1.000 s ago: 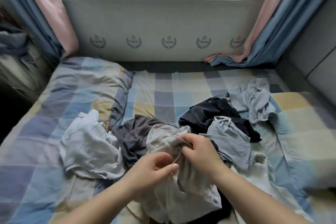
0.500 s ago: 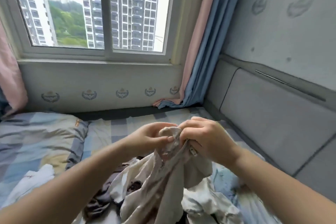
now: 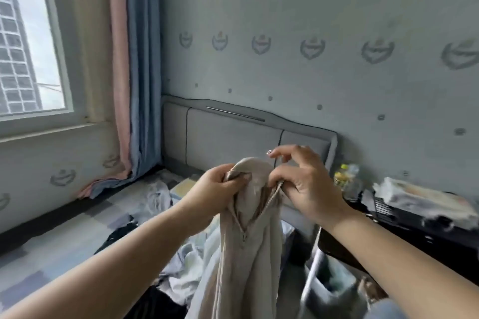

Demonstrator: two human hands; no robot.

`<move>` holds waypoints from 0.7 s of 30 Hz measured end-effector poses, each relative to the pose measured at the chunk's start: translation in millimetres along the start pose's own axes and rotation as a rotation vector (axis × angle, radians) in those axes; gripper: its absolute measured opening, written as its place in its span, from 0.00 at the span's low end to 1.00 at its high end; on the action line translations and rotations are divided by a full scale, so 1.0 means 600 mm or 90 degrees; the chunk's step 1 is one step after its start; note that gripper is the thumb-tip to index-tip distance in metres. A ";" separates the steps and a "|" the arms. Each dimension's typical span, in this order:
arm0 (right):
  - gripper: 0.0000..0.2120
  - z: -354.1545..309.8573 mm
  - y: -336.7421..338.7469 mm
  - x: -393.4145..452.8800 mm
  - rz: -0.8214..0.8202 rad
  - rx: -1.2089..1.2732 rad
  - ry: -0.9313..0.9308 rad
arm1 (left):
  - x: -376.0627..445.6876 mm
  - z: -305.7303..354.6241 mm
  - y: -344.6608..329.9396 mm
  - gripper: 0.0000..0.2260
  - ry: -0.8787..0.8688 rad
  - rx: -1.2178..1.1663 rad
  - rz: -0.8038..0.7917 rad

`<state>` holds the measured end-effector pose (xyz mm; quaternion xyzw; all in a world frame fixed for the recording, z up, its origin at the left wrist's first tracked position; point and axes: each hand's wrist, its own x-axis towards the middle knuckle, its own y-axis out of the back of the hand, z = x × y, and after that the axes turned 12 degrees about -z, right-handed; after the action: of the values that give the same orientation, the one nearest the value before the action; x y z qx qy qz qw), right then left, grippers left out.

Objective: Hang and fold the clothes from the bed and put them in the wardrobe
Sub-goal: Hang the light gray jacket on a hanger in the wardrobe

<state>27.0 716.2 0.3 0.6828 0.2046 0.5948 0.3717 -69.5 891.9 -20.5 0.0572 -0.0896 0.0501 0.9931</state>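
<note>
Beige garment (image 3: 248, 235) is hanging in the air above the bed (image 3: 64, 241), a zipper running down its front. Left hand (image 3: 212, 193) is pinching the top fold while right hand (image 3: 303, 184) is gripping the zipper edge beside it, index finger lifted. Other clothes (image 3: 158, 197) are lying on the checked sheet below, near the headboard (image 3: 228, 134).

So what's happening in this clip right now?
A person holds a beige garment up in front of them, left hand and right hand gripping its top edge. More clothes lie loose on the bed below. Nothing is on a hanger yet.
</note>
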 end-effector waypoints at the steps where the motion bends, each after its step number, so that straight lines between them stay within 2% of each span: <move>1: 0.13 0.010 0.031 -0.029 0.025 -0.003 -0.027 | 0.008 0.011 -0.032 0.08 -0.005 -0.040 -0.016; 4: 0.11 0.035 0.136 -0.126 0.079 0.018 -0.150 | 0.031 0.053 -0.135 0.07 -0.006 -0.135 -0.059; 6: 0.17 0.044 0.177 -0.168 0.088 0.042 -0.215 | 0.045 0.068 -0.172 0.07 -0.024 -0.155 -0.059; 8: 0.24 0.060 0.241 -0.243 0.090 0.051 -0.299 | 0.070 0.084 -0.252 0.08 -0.051 -0.086 -0.083; 10: 0.31 0.068 0.287 -0.299 0.094 0.140 -0.372 | 0.082 0.094 -0.311 0.09 -0.080 0.044 -0.098; 12: 0.31 0.074 0.345 -0.362 0.099 0.174 -0.418 | 0.094 0.106 -0.393 0.08 -0.066 0.050 -0.145; 14: 0.28 0.083 0.413 -0.429 0.119 0.159 -0.463 | 0.109 0.116 -0.488 0.08 -0.023 -0.020 -0.228; 17: 0.22 0.097 0.510 -0.515 0.115 0.049 -0.513 | 0.122 0.132 -0.611 0.07 0.052 -0.168 -0.301; 21: 0.23 0.095 0.635 -0.616 0.182 -0.075 -0.521 | 0.127 0.163 -0.764 0.05 0.119 -0.401 -0.408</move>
<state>-56.9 190.7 41.7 0.8613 -0.0906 0.3312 0.3745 38.4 433.6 41.4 -0.2276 0.0117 -0.2847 0.9311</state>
